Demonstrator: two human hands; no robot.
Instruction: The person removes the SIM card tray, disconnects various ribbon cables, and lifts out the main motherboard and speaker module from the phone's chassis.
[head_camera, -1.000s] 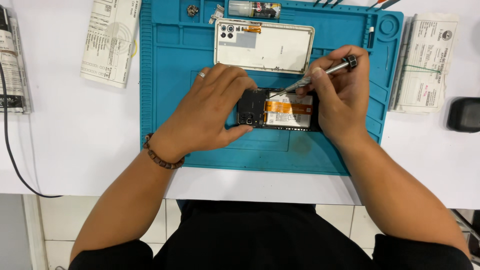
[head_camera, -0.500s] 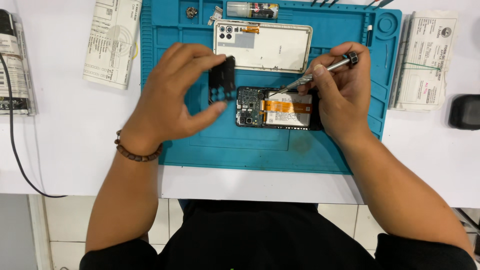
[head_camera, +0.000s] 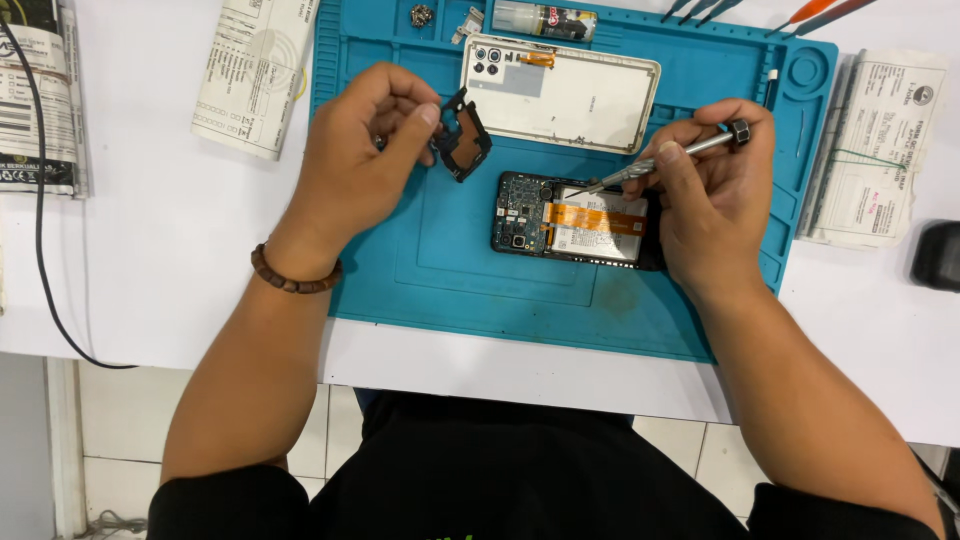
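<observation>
The opened phone (head_camera: 570, 222) lay flat on the blue mat (head_camera: 520, 300), its right end hidden under the right hand (head_camera: 715, 195), which was closed around a screwdriver (head_camera: 660, 162) with the tip at the phone's top edge. The left hand (head_camera: 355, 160) pinched a black plastic cover piece (head_camera: 463, 135), raised just left of the white back cover (head_camera: 570, 95). Farther back, the mat's trays held a small screw cluster (head_camera: 421, 15) and a glue bottle (head_camera: 545, 20), both cut off or too small to make out clearly.
</observation>
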